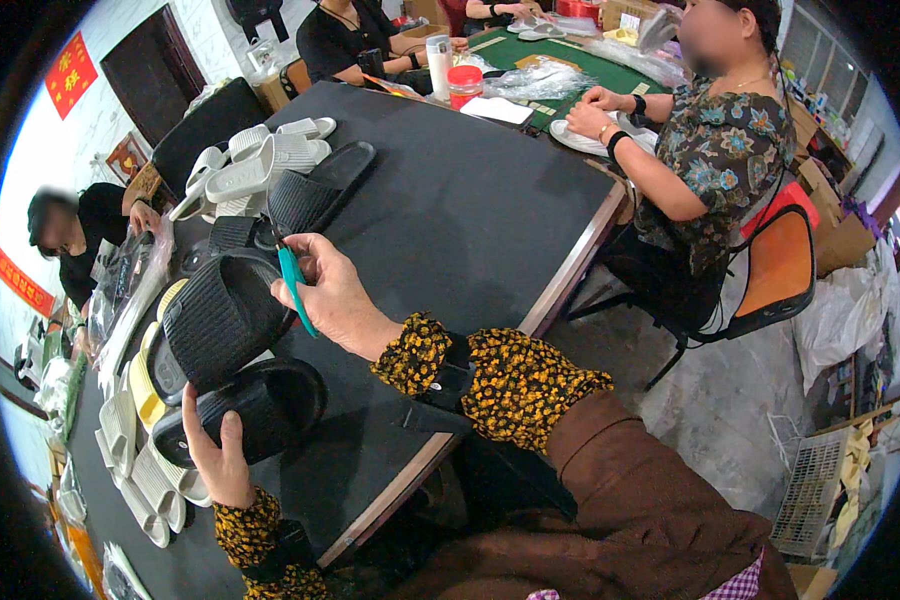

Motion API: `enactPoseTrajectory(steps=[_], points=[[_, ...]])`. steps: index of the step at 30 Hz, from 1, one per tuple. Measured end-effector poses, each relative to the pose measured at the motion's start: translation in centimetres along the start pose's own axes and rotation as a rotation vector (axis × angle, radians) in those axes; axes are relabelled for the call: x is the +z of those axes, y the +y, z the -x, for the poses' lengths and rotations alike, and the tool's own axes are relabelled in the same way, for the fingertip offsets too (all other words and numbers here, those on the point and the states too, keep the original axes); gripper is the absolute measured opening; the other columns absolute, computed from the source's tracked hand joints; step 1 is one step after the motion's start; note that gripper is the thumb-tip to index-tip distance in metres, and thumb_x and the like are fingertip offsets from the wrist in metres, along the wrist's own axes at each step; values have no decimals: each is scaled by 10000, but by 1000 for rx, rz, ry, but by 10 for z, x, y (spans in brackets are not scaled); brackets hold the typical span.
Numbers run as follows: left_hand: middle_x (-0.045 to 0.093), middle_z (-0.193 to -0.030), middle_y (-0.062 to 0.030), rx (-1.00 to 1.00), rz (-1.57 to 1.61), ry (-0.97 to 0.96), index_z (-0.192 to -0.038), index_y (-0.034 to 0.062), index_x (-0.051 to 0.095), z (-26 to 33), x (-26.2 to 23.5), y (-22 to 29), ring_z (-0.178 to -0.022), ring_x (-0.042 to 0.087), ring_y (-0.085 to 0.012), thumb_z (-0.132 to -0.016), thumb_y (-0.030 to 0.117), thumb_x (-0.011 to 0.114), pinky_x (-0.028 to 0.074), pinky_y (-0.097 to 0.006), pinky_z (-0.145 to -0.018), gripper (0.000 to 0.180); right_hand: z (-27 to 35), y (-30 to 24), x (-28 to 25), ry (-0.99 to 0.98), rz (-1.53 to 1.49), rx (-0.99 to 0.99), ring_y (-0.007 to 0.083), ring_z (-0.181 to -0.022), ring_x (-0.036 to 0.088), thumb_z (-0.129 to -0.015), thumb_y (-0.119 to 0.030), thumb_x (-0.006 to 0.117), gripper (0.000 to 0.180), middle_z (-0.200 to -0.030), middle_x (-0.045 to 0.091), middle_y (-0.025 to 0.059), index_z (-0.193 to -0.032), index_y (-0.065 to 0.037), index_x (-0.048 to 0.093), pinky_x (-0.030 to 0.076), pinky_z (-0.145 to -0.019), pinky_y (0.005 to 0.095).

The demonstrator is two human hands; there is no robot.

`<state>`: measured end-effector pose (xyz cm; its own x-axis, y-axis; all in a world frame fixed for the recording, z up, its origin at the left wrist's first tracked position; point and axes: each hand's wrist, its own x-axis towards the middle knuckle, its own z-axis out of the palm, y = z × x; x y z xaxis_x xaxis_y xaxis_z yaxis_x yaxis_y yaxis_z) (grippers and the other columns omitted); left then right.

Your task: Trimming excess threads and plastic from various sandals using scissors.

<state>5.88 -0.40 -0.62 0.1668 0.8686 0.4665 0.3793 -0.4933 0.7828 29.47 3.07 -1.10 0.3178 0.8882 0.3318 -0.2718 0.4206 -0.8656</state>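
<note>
In my right hand (342, 300) is a pair of snips with teal handles (293, 283); its dark tip points away from me, beside the ribbed straps. My left hand (222, 462) is at the near end of a black slide sandal (220, 325), thumb and index finger against its lower edge. That sandal is tilted, with its ribbed strap toward me. Another black slide sandal (280, 405) lies just under it, close to my left fingers. Farther along the table, a third black slide sandal (315, 192) rests near a heap of pale grey slide sandals (242, 178).
The dark table (450, 190) has a pale edge. Pale slides (155, 490) and a yellow slide (146, 390) lie left. A co-worker (710, 140) sits right, handling a white sandal; others work beyond. A red-lidded jar (464, 88) and white bottle (439, 66) stand at the far edge.
</note>
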Motion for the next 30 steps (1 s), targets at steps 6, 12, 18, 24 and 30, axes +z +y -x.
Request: enactPoseTrajectory(steps=[6,12,18,24,30], points=[[438,-1272,-178,-68,-194,-133,-1267,-70,376,-3,-18,8,-1203,391,-240,-790,60,563,235,-310,-1034,529,-2,2,-2,-3,-80,46,59,-671,510,-771,-107,661,470,-789,544,20,-1167,10,436,431,-588,203],[460,-1243,-160,-131,-139,-324,-1284,-64,355,-4,-34,31,-1151,442,-202,-756,-33,537,303,-282,-993,560,-3,0,-3,44,-51,1,54,-674,499,-763,-103,667,489,-778,535,13,-1172,17,428,423,-585,198],[558,-1075,-122,-227,-109,-410,-1168,-6,468,-1,-45,45,-1004,535,-182,-738,-32,535,406,-270,-871,437,-9,1,-5,82,-316,84,47,-702,497,-755,-67,648,486,-787,525,2,-1167,45,416,412,-640,185],[585,-821,-152,80,-666,-587,-890,32,560,2,-40,66,-835,526,-310,-661,101,625,424,-358,-775,247,-10,-3,-13,71,-377,118,51,-695,500,-753,-79,655,452,-802,512,-15,-1140,12,441,442,-600,201],[532,-726,-129,205,-795,-646,-843,72,573,0,-56,65,-796,491,-312,-644,156,659,396,-374,-758,232,-18,5,-14,131,-346,83,108,-667,511,-700,-58,661,392,-830,527,16,-1063,-63,513,471,-535,255]])
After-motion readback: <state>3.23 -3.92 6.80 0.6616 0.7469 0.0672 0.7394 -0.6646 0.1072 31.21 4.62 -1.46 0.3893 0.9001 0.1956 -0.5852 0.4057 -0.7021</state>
